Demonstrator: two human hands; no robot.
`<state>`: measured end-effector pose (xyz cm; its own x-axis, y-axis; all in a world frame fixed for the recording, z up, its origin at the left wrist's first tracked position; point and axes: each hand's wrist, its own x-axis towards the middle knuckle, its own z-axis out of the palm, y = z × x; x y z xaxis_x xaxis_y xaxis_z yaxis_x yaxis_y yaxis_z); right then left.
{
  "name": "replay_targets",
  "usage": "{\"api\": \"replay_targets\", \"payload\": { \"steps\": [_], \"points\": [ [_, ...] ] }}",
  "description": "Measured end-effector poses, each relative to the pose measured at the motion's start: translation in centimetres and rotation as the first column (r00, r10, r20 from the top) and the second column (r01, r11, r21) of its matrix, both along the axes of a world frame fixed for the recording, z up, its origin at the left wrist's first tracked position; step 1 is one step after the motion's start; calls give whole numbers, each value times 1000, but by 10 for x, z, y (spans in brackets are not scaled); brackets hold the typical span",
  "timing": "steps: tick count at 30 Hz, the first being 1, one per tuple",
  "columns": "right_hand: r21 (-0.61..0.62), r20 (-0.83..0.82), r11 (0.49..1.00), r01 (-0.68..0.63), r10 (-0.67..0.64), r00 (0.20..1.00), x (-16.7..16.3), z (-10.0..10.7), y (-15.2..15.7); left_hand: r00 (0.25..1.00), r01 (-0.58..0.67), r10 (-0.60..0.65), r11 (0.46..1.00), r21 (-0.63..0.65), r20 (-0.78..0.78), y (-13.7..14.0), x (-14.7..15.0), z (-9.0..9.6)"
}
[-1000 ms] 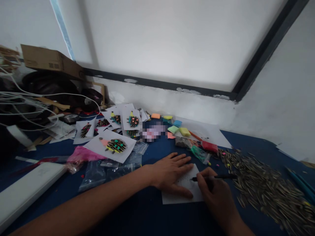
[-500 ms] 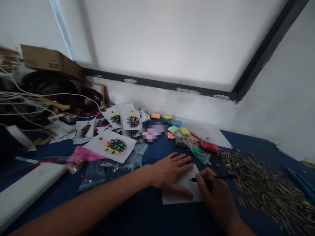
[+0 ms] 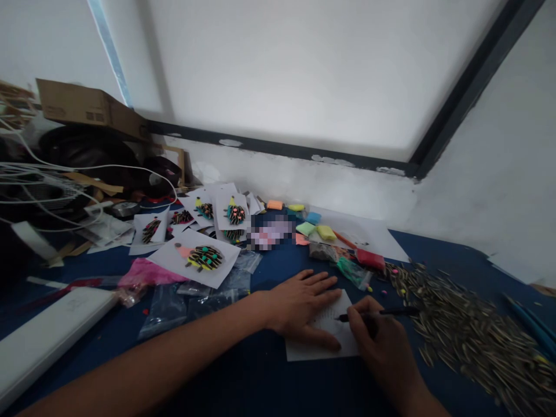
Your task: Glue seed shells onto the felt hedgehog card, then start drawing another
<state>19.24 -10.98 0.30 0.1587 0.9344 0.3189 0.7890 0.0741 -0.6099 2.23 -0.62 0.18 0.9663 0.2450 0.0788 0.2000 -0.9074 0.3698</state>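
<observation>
My left hand (image 3: 306, 307) lies flat with fingers spread on a small white sheet of paper (image 3: 304, 349), holding it against the blue table. In my right hand (image 3: 382, 341) is a dark pen (image 3: 397, 311), its tip on the paper just right of my left hand. Faint rows of marks show on the sheet between the two hands; they are too small to read. Just right of the pen's back end spreads a pile of striped sunflower seeds (image 3: 482, 336).
White cards with seed hedgehogs (image 3: 204, 258) lie at the left, near clear plastic bags (image 3: 163, 310) and a long white box (image 3: 52, 341). Coloured clay packets (image 3: 325, 233) sit beyond my hands. A cardboard box (image 3: 82, 104) and tangled white cables stand at the back left.
My right hand and the pen have shifted very slightly to the right. My left hand and the paper stay in place.
</observation>
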Motion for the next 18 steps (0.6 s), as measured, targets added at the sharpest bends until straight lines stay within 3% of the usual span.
{"api": "replay_targets", "payload": {
  "steps": [5,18],
  "points": [
    [45,14,996,72,-73,997,2,-1,0,1000,9,-10,1000,25,5,1,0,-1],
    [32,26,999,32,-33,999,1,-1,1,1000,1,-1,1000,20,8,0,0,-2]
  ]
}}
